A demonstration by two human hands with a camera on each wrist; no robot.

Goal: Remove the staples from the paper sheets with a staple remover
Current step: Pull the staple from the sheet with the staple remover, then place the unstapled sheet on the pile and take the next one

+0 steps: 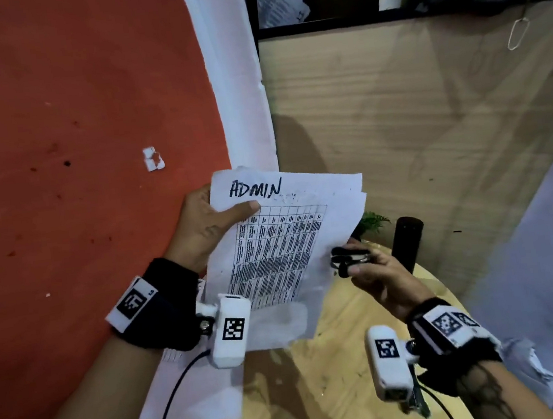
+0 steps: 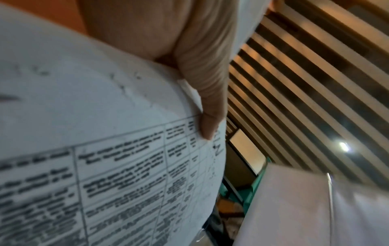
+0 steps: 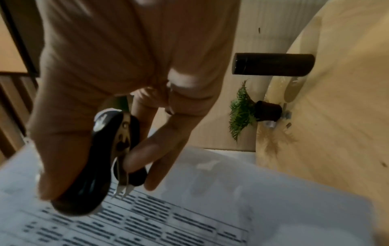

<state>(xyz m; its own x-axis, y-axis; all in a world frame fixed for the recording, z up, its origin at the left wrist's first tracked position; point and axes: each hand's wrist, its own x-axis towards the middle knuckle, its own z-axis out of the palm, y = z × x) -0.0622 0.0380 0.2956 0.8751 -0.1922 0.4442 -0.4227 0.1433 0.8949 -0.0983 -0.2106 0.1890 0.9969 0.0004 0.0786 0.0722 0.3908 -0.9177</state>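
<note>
Stapled paper sheets (image 1: pixel 282 243) marked ADMIN, held up above the round wooden surface (image 1: pixel 340 384)

Pinched at the top left corner by left hand (image 1: pixel 201 228), thumb over, fingers under; at the sheets' right edge, black staple remover (image 1: pixel 348 259) clamped in right hand (image 1: pixel 384 274) fingers; beyond it, a dark cylinder (image 1: pixel 408 242) and small potted plant (image 1: pixel 374 222)

The paper sheets (image 1: pixel 282 243) are above the table (image 1: pixel 338 374), between the left hand (image 1: pixel 201 228) and the right hand (image 1: pixel 382 276). The staple remover (image 1: pixel 348 258) is just beside their right edge.
</note>
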